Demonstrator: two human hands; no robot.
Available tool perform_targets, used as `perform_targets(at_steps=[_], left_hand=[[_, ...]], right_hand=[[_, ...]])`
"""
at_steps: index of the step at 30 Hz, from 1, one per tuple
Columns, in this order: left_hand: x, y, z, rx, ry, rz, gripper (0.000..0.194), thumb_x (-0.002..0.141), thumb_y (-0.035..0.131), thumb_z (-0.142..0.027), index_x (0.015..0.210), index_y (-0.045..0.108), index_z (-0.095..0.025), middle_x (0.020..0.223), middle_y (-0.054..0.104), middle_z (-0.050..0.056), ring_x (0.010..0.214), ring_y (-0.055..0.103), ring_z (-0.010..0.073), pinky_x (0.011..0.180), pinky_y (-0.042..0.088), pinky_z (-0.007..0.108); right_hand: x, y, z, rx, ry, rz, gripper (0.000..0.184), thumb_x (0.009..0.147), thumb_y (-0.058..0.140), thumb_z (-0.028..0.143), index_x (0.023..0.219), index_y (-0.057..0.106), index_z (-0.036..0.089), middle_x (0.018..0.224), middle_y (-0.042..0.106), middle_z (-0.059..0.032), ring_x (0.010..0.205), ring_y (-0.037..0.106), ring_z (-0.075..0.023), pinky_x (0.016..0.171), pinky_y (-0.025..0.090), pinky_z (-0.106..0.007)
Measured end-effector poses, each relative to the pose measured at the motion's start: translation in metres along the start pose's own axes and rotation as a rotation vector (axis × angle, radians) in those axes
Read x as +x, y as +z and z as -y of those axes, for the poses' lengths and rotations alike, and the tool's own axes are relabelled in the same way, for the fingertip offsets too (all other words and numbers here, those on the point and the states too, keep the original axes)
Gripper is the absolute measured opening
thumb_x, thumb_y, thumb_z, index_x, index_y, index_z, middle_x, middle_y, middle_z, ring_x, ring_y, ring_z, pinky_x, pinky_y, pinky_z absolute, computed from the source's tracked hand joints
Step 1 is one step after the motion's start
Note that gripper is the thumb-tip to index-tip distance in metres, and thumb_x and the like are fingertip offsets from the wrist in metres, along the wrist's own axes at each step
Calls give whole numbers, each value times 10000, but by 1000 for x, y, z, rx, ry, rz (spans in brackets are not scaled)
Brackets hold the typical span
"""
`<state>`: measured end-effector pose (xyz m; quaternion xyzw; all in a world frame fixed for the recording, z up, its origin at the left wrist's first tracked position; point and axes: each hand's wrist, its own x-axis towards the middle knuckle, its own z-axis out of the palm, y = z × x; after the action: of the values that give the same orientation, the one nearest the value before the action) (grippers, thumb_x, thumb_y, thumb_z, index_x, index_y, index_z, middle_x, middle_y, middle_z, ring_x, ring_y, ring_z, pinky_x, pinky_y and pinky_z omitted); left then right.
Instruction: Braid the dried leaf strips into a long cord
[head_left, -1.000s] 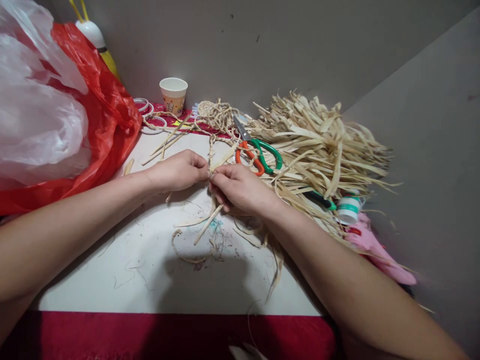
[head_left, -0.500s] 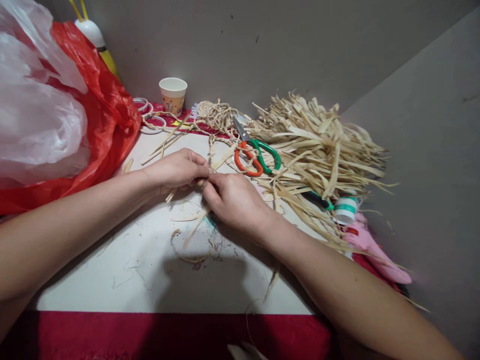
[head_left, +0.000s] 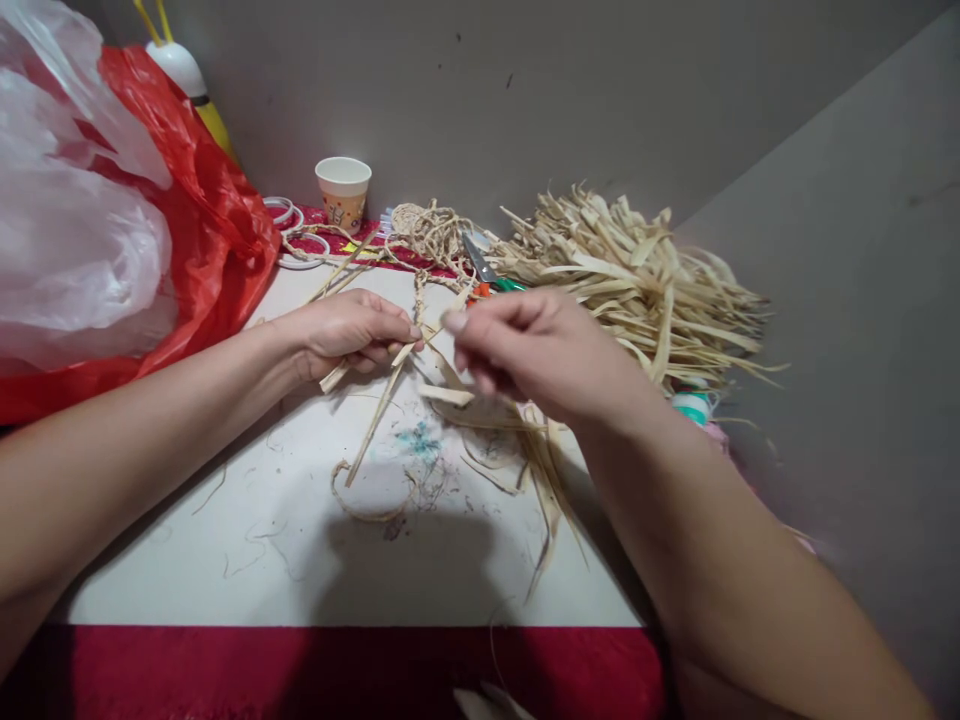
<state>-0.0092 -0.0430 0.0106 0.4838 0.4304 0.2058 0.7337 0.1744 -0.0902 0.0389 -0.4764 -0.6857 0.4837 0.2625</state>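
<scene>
My left hand [head_left: 364, 335] pinches a braided straw cord [head_left: 420, 290] at its lower end, where loose flat strips fan out. One straw strip [head_left: 373, 432] hangs from the left fingertips down towards me. To the right, my right hand [head_left: 517, 345] is raised a little, thumb and fingers closed and slightly blurred. A pale strip seems to run from the braid to its thumb tip. Scissors [head_left: 482, 268] with orange and green handles lie behind the right hand, their handles mostly covered. A short twisted straw piece [head_left: 375, 517] rests on the white board [head_left: 225, 590] below.
A large bundle of dried straw strips [head_left: 637, 280] lies at the back right. A coiled braid [head_left: 431, 228] and a paper cup [head_left: 343, 195] stand by the wall. Red and white plastic bags [head_left: 217, 230] fill the left. A white-and-green roll [head_left: 691, 405] is partly hidden at right.
My right hand has drawn away from the left, up and to the right, and now covers the scissor handles. The left hand stays at the braid, its loose strips now showing.
</scene>
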Motion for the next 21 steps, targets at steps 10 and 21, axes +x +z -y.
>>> perform_targets(at_steps=[10, 21], left_hand=[[5, -4, 4, -35, -16, 49, 183, 756, 630, -99, 592, 551, -114, 408, 376, -59, 328, 222, -4, 330, 154, 134], [8, -4, 11, -5, -50, 64, 165, 748, 634, -129, 593, 582, -111, 380, 330, -68, 338, 215, 8, 336, 146, 139]], right_hand=[[24, 0, -26, 263, 236, 90, 129, 692, 706, 232, 729, 611, 152, 574, 633, 8, 335, 357, -32, 327, 206, -178], [37, -45, -3, -85, 134, -137, 105, 753, 682, 210, 700, 617, 147, 581, 622, -2, 390, 396, -44, 364, 255, -194]])
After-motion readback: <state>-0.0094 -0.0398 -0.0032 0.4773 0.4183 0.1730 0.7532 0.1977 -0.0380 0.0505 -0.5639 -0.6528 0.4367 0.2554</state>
